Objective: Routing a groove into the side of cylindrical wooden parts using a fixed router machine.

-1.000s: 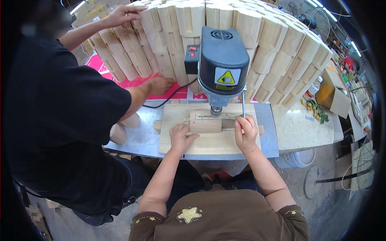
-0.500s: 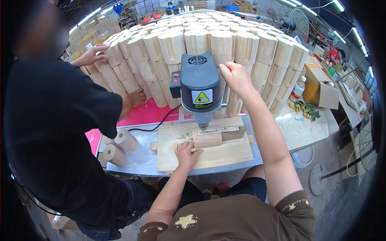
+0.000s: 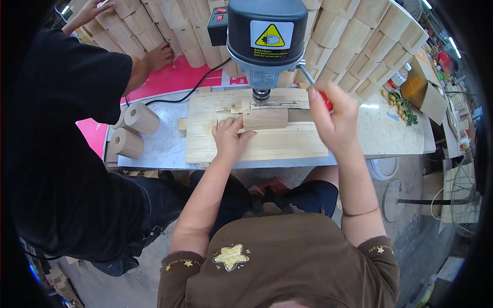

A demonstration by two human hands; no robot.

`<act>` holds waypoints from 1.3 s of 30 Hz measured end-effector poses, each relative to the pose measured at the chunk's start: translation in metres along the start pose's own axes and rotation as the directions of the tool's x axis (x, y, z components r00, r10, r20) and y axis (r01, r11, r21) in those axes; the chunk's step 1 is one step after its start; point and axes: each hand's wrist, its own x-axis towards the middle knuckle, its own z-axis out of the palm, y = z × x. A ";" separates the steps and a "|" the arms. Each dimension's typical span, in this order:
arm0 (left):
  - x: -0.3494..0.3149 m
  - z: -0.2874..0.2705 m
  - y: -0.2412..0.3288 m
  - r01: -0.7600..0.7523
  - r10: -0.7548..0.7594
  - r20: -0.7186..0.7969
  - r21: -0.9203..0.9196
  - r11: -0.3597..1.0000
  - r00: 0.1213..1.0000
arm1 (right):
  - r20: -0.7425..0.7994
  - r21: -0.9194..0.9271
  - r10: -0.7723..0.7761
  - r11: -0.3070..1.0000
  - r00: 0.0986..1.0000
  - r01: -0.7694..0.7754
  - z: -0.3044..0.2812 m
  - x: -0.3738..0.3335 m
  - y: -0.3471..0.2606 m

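A dark drill press [image 3: 267, 31] stands in front of me, its chuck [image 3: 261, 95] above a wooden jig board [image 3: 205, 138]. In the jig lies a pale wooden block [image 3: 267, 118], below and slightly right of the chuck. My left hand [image 3: 229, 136] holds the block's left end, fingers on its end and thumb stretched along the near side. My right hand [image 3: 336, 115] is closed round the red-knobbed feed lever [image 3: 325, 100] at the press's right side. Whether a bit touches the block, I cannot tell.
Wooden cylinders with holes [image 3: 142, 117] stand at the table's left. Stacked wooden pieces [image 3: 334, 28] form a wall behind the press. A co-worker in black [image 3: 72, 102] stands at my left, one hand [image 3: 160, 55] near the stack. Fruit [image 3: 395, 101] and a carton [image 3: 423, 84] lie right.
My right hand has pulled the lever down and toward me. My left hand stays at the block's end. The view has tilted downward, so the press appears higher.
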 end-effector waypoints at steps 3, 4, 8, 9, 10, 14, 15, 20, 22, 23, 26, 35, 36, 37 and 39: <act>0.000 0.003 0.002 -0.025 0.025 0.005 0.003 1.000 1.000 | -0.116 0.017 -0.100 0.995 0.988 0.102 0.017 -0.030 0.019; 0.000 0.003 0.003 -0.034 0.034 0.001 0.003 0.999 0.999 | -0.117 0.015 -0.094 0.995 0.989 0.097 0.025 -0.039 0.027; -0.002 0.002 0.002 -0.015 0.015 0.007 0.000 1.000 1.000 | -0.200 0.002 -0.229 0.972 0.953 0.234 0.058 -0.056 0.067; -0.003 0.003 0.002 -0.019 0.019 0.004 -0.005 1.000 1.000 | -0.231 0.012 -0.260 0.963 0.938 0.270 0.062 -0.057 0.072; -0.003 0.003 0.002 -0.024 0.024 0.001 -0.011 1.000 1.000 | -0.233 0.012 -0.261 0.962 0.937 0.271 0.063 -0.059 0.076; -0.003 0.002 0.000 -0.003 0.003 0.013 -0.007 1.000 1.000 | -0.204 0.029 -0.263 0.961 0.943 0.275 0.051 -0.054 0.063; -0.003 0.002 0.001 -0.001 0.001 0.020 -0.003 1.000 1.000 | -0.178 0.019 -0.273 0.960 0.945 0.281 0.043 -0.049 0.054; -0.004 0.004 -0.002 -0.030 0.030 -0.007 0.009 1.000 1.000 | -0.155 -0.017 -0.033 0.999 0.987 0.031 0.001 0.040 0.006; -0.002 0.001 0.001 0.002 -0.002 0.003 -0.008 1.000 1.000 | -0.136 -0.136 0.019 0.990 0.991 -0.037 0.001 0.081 0.016; -0.001 0.002 0.001 -0.005 0.005 0.001 -0.009 1.000 1.000 | -0.177 -0.190 -0.023 0.982 0.984 -0.011 0.004 0.099 0.026; -0.001 0.001 0.001 0.011 -0.011 0.002 -0.009 1.000 1.000 | -0.091 -0.220 0.061 0.972 0.994 -0.080 0.012 0.126 0.053; 0.009 0.013 -0.002 0.181 -0.157 0.104 -0.295 0.938 0.982 | 0.543 -0.037 0.318 0.934 0.777 -0.356 -0.006 0.014 0.093; 0.010 0.017 -0.003 0.148 -0.131 0.077 -0.298 0.943 0.988 | 0.609 -0.278 0.329 0.941 0.722 -0.194 -0.007 -0.007 0.106; 0.006 0.011 -0.004 0.119 -0.115 0.032 -0.283 0.952 0.993 | 0.558 -0.237 0.245 0.963 0.793 -0.131 0.001 -0.028 0.116; 0.006 0.008 -0.009 0.063 -0.060 0.017 -0.304 0.951 0.998 | 0.503 -0.219 0.182 0.973 0.845 -0.080 0.000 -0.045 0.117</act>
